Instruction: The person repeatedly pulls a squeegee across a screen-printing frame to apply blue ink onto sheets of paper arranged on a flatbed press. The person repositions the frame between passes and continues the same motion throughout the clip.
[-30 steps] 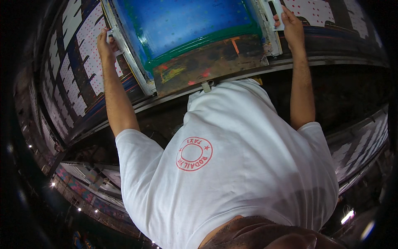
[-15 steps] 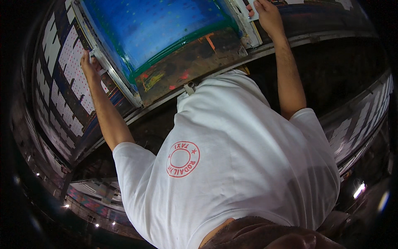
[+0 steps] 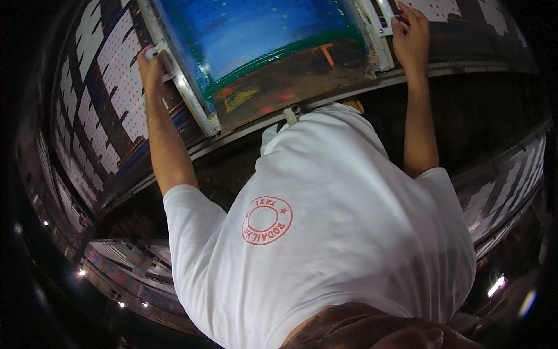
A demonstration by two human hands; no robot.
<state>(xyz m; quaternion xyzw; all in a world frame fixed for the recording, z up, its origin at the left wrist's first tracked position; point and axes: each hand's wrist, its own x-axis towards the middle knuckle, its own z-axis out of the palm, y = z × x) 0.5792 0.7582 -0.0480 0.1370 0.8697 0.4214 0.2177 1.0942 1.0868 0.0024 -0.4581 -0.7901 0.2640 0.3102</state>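
Observation:
A screen-printing frame (image 3: 186, 93) with a blue mesh (image 3: 273, 41) lies ahead of me, a green band smeared along the mesh's edges. My left hand (image 3: 152, 72) is closed round the white metal handle (image 3: 168, 74) on the frame's left side, part of its fingers hidden. On the right side, another white handle (image 3: 383, 18) is fixed to the frame. Just right of it is my right hand (image 3: 412, 32), fingers apart and bent, holding nothing that I can see.
Printed cloth with pink dots and dark shapes (image 3: 125, 64) spreads left of the frame, and more dotted cloth (image 3: 437, 9) lies to the right. A metal rail (image 3: 453, 68) runs along the table's near edge. A small clamp-like fitting (image 3: 291, 114) sits on it by my shirt.
My right hand has come off the right handle and its fingers have opened. My left hand stays on the left handle. The frame appears shifted right and up in the view.

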